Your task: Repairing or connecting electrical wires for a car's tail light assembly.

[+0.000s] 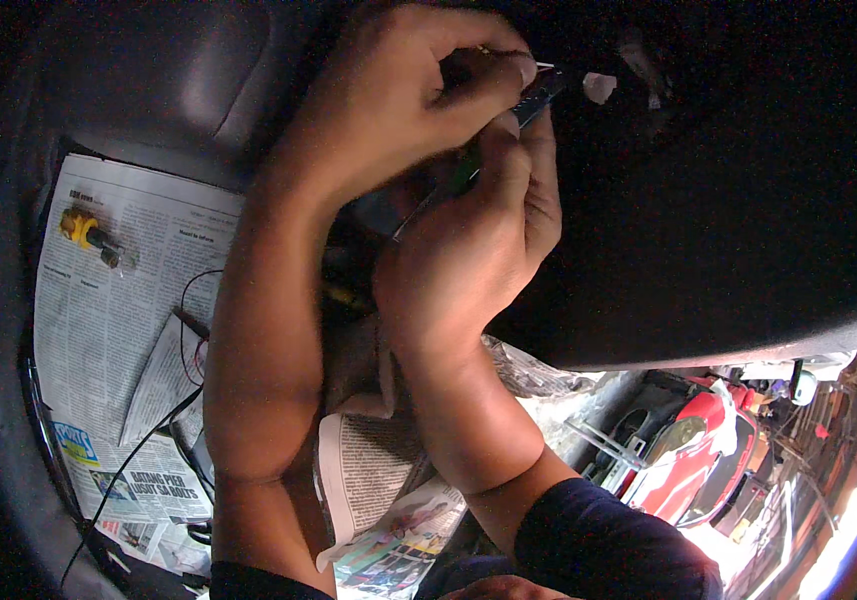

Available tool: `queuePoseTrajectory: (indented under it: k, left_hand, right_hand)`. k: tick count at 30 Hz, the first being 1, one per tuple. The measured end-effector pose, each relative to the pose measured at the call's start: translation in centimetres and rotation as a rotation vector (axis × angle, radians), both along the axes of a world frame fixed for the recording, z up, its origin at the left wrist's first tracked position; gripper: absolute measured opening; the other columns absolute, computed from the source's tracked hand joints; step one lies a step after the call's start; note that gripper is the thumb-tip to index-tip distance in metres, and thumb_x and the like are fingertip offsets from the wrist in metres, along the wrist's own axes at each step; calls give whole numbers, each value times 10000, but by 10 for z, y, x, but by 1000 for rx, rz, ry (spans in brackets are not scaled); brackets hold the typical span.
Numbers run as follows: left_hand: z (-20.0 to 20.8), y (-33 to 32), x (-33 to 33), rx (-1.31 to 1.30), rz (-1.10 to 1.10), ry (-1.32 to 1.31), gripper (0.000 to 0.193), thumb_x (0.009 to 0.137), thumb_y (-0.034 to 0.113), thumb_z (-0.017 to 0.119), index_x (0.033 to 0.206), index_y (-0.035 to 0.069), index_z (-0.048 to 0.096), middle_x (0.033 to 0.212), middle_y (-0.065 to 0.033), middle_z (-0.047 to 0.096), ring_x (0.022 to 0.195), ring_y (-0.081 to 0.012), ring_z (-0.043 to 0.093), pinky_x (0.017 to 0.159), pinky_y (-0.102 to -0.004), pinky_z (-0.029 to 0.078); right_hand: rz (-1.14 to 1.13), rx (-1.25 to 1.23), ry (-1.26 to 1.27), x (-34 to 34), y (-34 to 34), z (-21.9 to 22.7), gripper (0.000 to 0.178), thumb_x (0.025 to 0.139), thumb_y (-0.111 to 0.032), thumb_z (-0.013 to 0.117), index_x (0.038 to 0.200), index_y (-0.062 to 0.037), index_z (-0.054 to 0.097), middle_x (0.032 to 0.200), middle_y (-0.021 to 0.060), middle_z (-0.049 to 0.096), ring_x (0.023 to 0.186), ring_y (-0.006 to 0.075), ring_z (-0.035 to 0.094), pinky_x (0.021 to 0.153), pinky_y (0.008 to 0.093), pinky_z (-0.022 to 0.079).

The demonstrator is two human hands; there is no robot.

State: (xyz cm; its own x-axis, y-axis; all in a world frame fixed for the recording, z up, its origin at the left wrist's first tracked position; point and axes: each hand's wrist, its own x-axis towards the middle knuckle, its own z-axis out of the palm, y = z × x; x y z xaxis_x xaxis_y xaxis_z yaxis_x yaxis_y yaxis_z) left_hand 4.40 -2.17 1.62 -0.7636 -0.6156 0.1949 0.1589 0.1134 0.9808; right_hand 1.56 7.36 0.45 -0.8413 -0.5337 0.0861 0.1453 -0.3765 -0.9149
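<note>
Both my hands meet high in the view, in front of a dark car interior. My left hand (418, 85) is closed, thumb and forefinger pinching a thin light-coloured strand, perhaps a wire (545, 66). Just below it, my right hand (488, 220) is closed with its thumb against a dark, flat, narrow piece (540, 98); its kind is not clear. A bit of green (466, 175) shows beside the right thumb, mostly hidden by the hand. Close to the fingertips, on the dark surface, is a small pale patch (599, 88).
Newspaper sheets (138, 330) cover the area left of my arms, with a yellow and black tool-like object (88, 233) on them. A black cable (133, 455) crosses the paper. More crumpled newspaper (373, 470) lies between my forearms. A red car (698, 450) stands outside at lower right.
</note>
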Motion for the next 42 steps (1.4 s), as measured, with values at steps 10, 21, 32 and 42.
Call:
queuePoseTrajectory:
  k: [10, 21, 32, 42]
  left_hand:
    - [12, 3, 6, -93, 53, -39, 208, 1004, 136, 670, 1123, -25, 722, 916, -137, 757, 825, -161, 715, 738, -286, 569]
    - [3, -4, 0, -66, 0, 23, 191, 994, 138, 684, 1103, -12, 734, 928, -128, 760, 855, -167, 721, 768, -299, 579]
    - [-7, -5, -4, -102, 35, 21, 179, 994, 142, 697, 1090, -4, 736, 928, -118, 761, 851, -157, 716, 759, -296, 574]
    - [-7, -5, -3, -122, 36, 0, 193, 1009, 142, 666, 1111, -10, 727, 936, -139, 756, 853, -176, 717, 768, -310, 573]
  right_hand:
    - [18, 22, 68, 1, 2, -1, 378, 1060, -114, 447, 1369, 62, 578, 1169, 95, 677, 1051, 159, 616, 937, 283, 498]
    - [-54, 7, 47, -1, -3, -1, 386, 1020, -105, 493, 1360, 29, 619, 1102, 107, 710, 928, 149, 686, 784, 273, 549]
    - [3, 37, 44, -1, 0, 2, 388, 1056, -108, 457, 1378, 63, 587, 1170, 89, 690, 1042, 152, 632, 923, 279, 512]
    - [35, 21, 53, 1, 1, 0, 397, 1054, -105, 446, 1393, 56, 575, 1177, 95, 685, 1041, 156, 631, 917, 281, 513]
